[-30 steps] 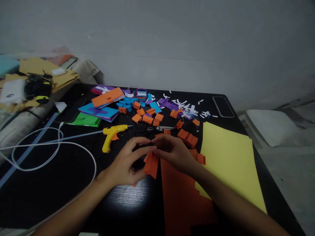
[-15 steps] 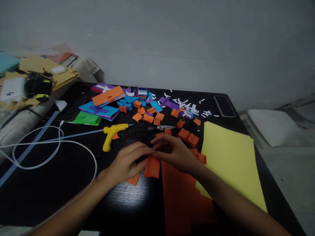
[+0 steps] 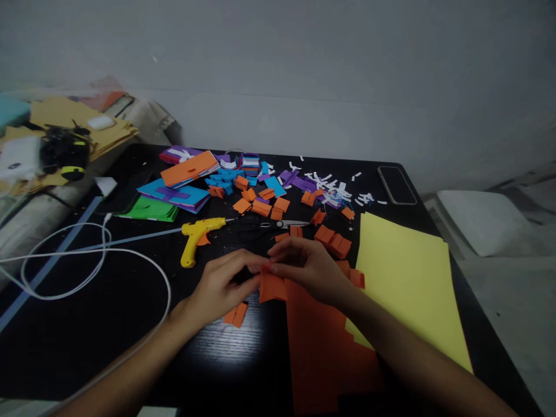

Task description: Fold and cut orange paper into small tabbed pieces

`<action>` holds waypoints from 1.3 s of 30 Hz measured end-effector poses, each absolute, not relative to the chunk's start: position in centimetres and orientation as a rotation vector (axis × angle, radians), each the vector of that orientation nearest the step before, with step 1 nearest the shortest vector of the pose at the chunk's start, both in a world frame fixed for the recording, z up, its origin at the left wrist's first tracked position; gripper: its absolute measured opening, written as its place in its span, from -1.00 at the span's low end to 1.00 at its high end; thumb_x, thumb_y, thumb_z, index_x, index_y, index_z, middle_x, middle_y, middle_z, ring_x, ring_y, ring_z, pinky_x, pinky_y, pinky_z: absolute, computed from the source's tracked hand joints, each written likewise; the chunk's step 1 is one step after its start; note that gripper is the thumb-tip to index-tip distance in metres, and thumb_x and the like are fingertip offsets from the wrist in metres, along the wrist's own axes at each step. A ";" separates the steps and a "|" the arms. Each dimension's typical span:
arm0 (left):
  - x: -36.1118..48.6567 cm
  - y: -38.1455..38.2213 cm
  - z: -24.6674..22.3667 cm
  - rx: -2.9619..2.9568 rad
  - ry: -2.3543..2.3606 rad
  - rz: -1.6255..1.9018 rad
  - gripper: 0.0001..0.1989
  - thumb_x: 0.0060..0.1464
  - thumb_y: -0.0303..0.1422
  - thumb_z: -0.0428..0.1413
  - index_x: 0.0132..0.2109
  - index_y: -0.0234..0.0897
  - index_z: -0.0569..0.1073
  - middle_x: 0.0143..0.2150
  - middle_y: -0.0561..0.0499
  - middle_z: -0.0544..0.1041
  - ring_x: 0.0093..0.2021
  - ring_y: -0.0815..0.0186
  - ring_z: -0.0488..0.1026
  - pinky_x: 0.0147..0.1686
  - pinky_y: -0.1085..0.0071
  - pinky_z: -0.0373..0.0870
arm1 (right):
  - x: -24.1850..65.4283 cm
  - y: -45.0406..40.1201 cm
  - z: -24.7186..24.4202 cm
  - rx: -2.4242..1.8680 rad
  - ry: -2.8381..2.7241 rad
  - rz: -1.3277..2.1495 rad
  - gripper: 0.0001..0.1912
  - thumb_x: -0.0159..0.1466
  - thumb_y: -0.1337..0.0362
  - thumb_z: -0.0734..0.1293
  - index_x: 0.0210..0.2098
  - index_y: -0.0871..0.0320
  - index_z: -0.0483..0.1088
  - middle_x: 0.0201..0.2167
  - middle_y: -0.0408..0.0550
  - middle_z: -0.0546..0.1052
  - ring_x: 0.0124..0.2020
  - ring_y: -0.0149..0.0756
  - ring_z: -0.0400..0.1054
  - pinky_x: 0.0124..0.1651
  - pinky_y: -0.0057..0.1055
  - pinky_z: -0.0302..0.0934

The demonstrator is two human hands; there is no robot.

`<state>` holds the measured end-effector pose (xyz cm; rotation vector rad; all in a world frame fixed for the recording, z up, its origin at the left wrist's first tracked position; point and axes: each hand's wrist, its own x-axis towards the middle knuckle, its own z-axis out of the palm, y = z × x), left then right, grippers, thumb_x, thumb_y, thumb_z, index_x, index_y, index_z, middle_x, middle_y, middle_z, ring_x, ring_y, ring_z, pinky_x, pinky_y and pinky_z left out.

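Observation:
Between my hands hangs a small folded orange paper piece [image 3: 273, 286], pinched along its top edge. My left hand [image 3: 226, 285] grips its upper left corner with thumb and fingers. On its upper right, my right hand [image 3: 306, 267] holds it, fingers bent. Below my left hand lies a small creased orange piece [image 3: 236, 314]. Large orange sheets [image 3: 321, 347] lie under my right wrist, beside a stack of yellow sheets [image 3: 406, 278]. Several folded orange pieces [image 3: 332, 241] sit just beyond my right hand.
A yellow glue gun [image 3: 196, 237] and black-handled scissors [image 3: 293, 224] lie beyond my hands. Folded coloured papers [image 3: 191, 169] and white paper scraps [image 3: 332, 188] are at the back. A phone [image 3: 396, 185] rests back right; a white cable [image 3: 143, 253] loops at left.
The held orange piece has been raised and tilted, its lower edge now higher and further right. My left fingers have shifted slightly on its top edge.

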<state>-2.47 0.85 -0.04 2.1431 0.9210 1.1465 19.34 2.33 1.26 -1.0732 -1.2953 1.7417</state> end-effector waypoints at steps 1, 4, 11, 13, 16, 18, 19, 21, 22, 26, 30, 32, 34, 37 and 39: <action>-2.5 0.8 0.0 2.131 0.928 1.151 -0.79 0.20 -0.47 0.27 -0.01 -0.26 0.58 -0.22 -0.03 0.66 -0.27 0.33 0.62 -0.26 0.47 0.56 | 19.3 2.3 1.3 -1.075 -1.296 1.744 -0.69 0.13 0.19 0.60 -0.19 0.13 0.55 -0.30 -0.08 0.67 -0.22 -0.25 0.60 -0.15 -0.35 0.46; -2.4 0.8 0.0 2.089 0.942 1.148 -0.81 0.18 -0.47 0.29 -0.05 -0.26 0.60 -0.24 -0.02 0.67 -0.29 0.33 0.62 -0.28 0.49 0.56 | 19.4 2.3 1.2 -1.088 -1.315 1.740 -0.69 0.12 0.20 0.60 -0.19 0.14 0.55 -0.29 -0.07 0.67 -0.24 -0.26 0.59 -0.19 -0.36 0.45; -2.2 0.8 0.2 2.000 0.988 1.120 -0.80 0.11 -0.53 0.29 -0.10 -0.26 0.62 -0.29 0.02 0.68 -0.34 0.36 0.62 -0.31 0.53 0.56 | 19.3 2.2 1.3 -1.110 -1.344 1.691 -0.72 0.14 0.23 0.58 -0.20 0.14 0.54 -0.33 -0.09 0.65 -0.30 -0.30 0.57 -0.24 -0.39 0.44; -2.2 0.8 0.2 1.971 0.995 1.091 -0.78 0.10 -0.55 0.28 -0.10 -0.26 0.62 -0.30 0.03 0.67 -0.34 0.37 0.63 -0.31 0.53 0.56 | 19.2 2.2 1.4 -1.113 -1.352 1.682 -0.75 0.15 0.25 0.57 -0.21 0.14 0.54 -0.34 -0.09 0.64 -0.31 -0.30 0.56 -0.25 -0.39 0.43; -2.2 0.8 0.1 1.917 0.991 1.059 -0.79 0.11 -0.53 0.28 -0.10 -0.26 0.61 -0.31 0.04 0.68 -0.35 0.36 0.63 -0.30 0.52 0.58 | 19.2 2.2 1.4 -1.123 -1.359 1.683 -0.77 0.16 0.27 0.55 -0.21 0.13 0.52 -0.35 -0.11 0.63 -0.32 -0.31 0.55 -0.26 -0.39 0.43; -2.2 0.8 -0.1 1.896 0.989 1.038 -0.81 0.12 -0.51 0.28 -0.10 -0.26 0.61 -0.31 0.03 0.68 -0.35 0.35 0.64 -0.29 0.50 0.60 | 19.2 2.2 1.3 -1.136 -1.378 1.681 -0.77 0.16 0.29 0.54 -0.20 0.13 0.52 -0.36 -0.12 0.62 -0.34 -0.32 0.54 -0.28 -0.40 0.42; -2.2 0.8 -0.1 1.892 0.990 1.026 -0.83 0.13 -0.50 0.28 -0.10 -0.26 0.61 -0.31 0.02 0.68 -0.35 0.35 0.64 -0.29 0.50 0.60 | 19.2 2.2 1.3 -1.145 -1.401 1.672 -0.77 0.16 0.30 0.53 -0.20 0.13 0.51 -0.36 -0.13 0.61 -0.34 -0.33 0.53 -0.28 -0.41 0.41; -2.2 0.7 -0.2 1.895 0.991 0.995 -0.83 0.14 -0.50 0.27 -0.11 -0.26 0.61 -0.31 0.02 0.69 -0.34 0.34 0.65 -0.30 0.50 0.60 | 19.3 2.2 1.0 -1.160 -1.477 1.632 -0.79 0.17 0.31 0.52 -0.20 0.13 0.51 -0.36 -0.13 0.60 -0.35 -0.34 0.51 -0.28 -0.41 0.39; -2.2 0.7 -0.3 1.902 0.990 0.982 -0.83 0.14 -0.51 0.27 -0.11 -0.26 0.61 -0.31 0.03 0.68 -0.34 0.35 0.65 -0.30 0.51 0.59 | 19.4 2.2 0.9 -1.165 -1.526 1.601 -0.80 0.18 0.32 0.51 -0.20 0.13 0.51 -0.36 -0.14 0.59 -0.34 -0.34 0.51 -0.28 -0.42 0.38; -2.0 0.7 -0.4 1.935 0.972 0.964 -0.78 0.10 -0.58 0.24 -0.12 -0.24 0.62 -0.32 0.05 0.68 -0.34 0.37 0.64 -0.29 0.53 0.58 | 19.5 2.2 0.8 -1.179 -1.701 1.470 -0.78 0.17 0.37 0.48 -0.18 0.12 0.51 -0.39 -0.17 0.57 -0.37 -0.36 0.48 -0.31 -0.43 0.33; -2.0 0.6 -0.3 1.939 0.975 0.948 -0.79 0.10 -0.56 0.24 -0.13 -0.24 0.63 -0.33 0.05 0.68 -0.35 0.36 0.64 -0.28 0.51 0.59 | 19.6 2.2 1.0 -1.183 -1.740 1.482 -0.76 0.17 0.39 0.48 -0.17 0.11 0.50 -0.42 -0.20 0.56 -0.39 -0.37 0.47 -0.32 -0.45 0.32; -2.0 0.6 -0.3 1.918 0.976 0.954 -0.81 0.09 -0.55 0.26 -0.14 -0.25 0.63 -0.33 0.04 0.68 -0.35 0.35 0.64 -0.29 0.50 0.59 | 19.7 2.2 1.0 -1.163 -1.707 1.525 -0.78 0.18 0.37 0.48 -0.17 0.11 0.51 -0.40 -0.18 0.57 -0.37 -0.36 0.48 -0.31 -0.45 0.33; -2.0 0.6 -0.2 1.875 0.976 0.966 -0.82 0.08 -0.53 0.28 -0.15 -0.26 0.63 -0.33 0.03 0.69 -0.35 0.34 0.65 -0.29 0.49 0.60 | 19.8 2.4 1.0 -1.131 -1.654 1.585 -0.81 0.20 0.34 0.48 -0.17 0.11 0.52 -0.38 -0.15 0.59 -0.35 -0.34 0.50 -0.30 -0.44 0.35; -2.1 0.7 0.0 1.806 0.992 0.970 -0.82 0.08 -0.52 0.28 -0.15 -0.26 0.64 -0.33 0.01 0.70 -0.36 0.33 0.65 -0.33 0.51 0.59 | 20.0 2.6 1.1 -1.118 -1.569 1.673 -0.84 0.20 0.33 0.47 -0.20 0.12 0.53 -0.35 -0.12 0.61 -0.32 -0.32 0.53 -0.30 -0.43 0.37; -2.1 0.7 0.1 1.776 0.999 0.960 -0.83 0.08 -0.52 0.28 -0.16 -0.26 0.65 -0.32 0.01 0.70 -0.36 0.33 0.65 -0.35 0.52 0.58 | 20.1 2.8 1.3 -1.119 -1.532 1.705 -0.85 0.19 0.34 0.47 -0.21 0.13 0.53 -0.35 -0.11 0.62 -0.31 -0.31 0.54 -0.29 -0.42 0.38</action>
